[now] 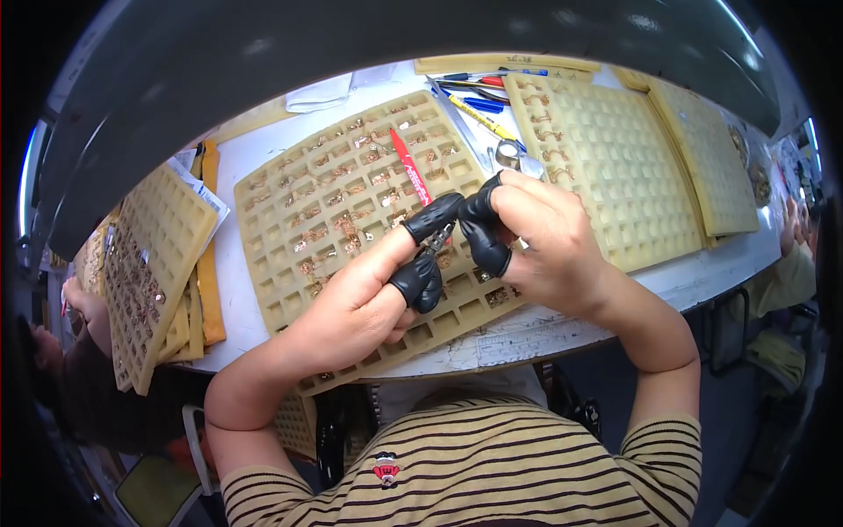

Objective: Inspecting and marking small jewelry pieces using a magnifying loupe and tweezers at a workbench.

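Note:
Black finger cots cover the thumb and index fingertips of both my hands. Between the thumb and index finger of my left hand (359, 300) is a small metal piece (437, 241), too small to name exactly. My right hand (550, 230) meets its upper end with pinched fingers; whatever they may hold is hidden. Both hands are above a beige compartment tray (253, 263), tilted on the table. Rose-gold-coloured chains and small jewellery pieces (349, 227) fill many of its pockets. A red pen-shaped item (409, 168) bearing writing lies across the tray, its lower end behind my left fingers.
Right of the tray lies another compartment tray (632, 171) with chains along its left column, beside stacked trays (701, 158). Tweezers (461, 125), a yellow marker (484, 118) and a loupe (508, 153) lie between. More trays (164, 230) lean at left. People's hands (82, 296) show at both sides.

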Demonstrator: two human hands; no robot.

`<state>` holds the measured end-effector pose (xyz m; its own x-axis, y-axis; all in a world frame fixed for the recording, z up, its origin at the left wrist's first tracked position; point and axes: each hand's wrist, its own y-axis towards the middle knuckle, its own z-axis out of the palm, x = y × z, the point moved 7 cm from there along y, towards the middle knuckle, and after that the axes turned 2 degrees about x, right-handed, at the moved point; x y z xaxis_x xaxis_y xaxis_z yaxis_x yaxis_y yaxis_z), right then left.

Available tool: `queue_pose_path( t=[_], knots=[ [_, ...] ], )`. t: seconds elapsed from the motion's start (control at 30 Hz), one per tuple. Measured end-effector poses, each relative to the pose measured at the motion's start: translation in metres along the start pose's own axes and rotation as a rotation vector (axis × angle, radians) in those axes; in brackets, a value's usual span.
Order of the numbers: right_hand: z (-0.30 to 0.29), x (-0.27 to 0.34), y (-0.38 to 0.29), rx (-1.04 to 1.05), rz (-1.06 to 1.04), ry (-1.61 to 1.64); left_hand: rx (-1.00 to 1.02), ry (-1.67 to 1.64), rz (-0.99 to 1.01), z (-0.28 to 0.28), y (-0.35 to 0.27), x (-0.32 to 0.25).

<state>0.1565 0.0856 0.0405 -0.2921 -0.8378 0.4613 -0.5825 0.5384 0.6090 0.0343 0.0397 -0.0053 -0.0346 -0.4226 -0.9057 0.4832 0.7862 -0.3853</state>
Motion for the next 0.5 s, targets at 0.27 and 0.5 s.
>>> queue_pose_path(
  t=[0.27,0.5],
  knots=[
    [-0.007,-0.013,-0.001,0.036,0.196,0.145,0.043,-0.201,-0.053,0.001,0.000,-0.002],
    [-0.002,-0.006,0.000,0.053,0.117,0.115,0.046,-0.191,-0.050,0.000,0.000,0.000]
  ],
)
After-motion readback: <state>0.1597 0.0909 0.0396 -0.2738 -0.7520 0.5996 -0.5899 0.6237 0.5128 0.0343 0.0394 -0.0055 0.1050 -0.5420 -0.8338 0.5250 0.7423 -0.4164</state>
